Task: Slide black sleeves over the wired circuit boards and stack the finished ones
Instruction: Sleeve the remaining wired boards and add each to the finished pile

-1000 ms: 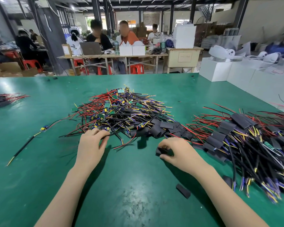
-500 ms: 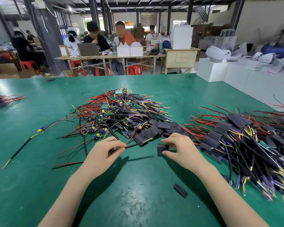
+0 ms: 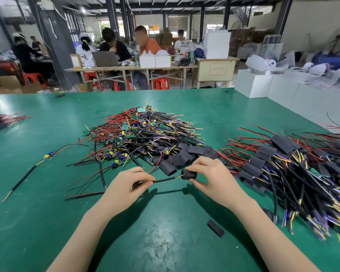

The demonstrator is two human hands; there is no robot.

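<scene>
Head view: left hand (image 3: 129,184) pinches a black cable (image 3: 163,179) lying left to right, its tip at the mouth of the sleeve (image 3: 189,174) pinched by the right hand (image 3: 210,178). Sleeve lies straight to the cable's right, above the green table (image 3: 165,242).

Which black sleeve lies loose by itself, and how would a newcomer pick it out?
Start at the green table, near edge, under the right forearm. The lone sleeve lies flat there, below the big finished stack. Unlike the other sleeves, it touches no wires and no neighbours.
</scene>
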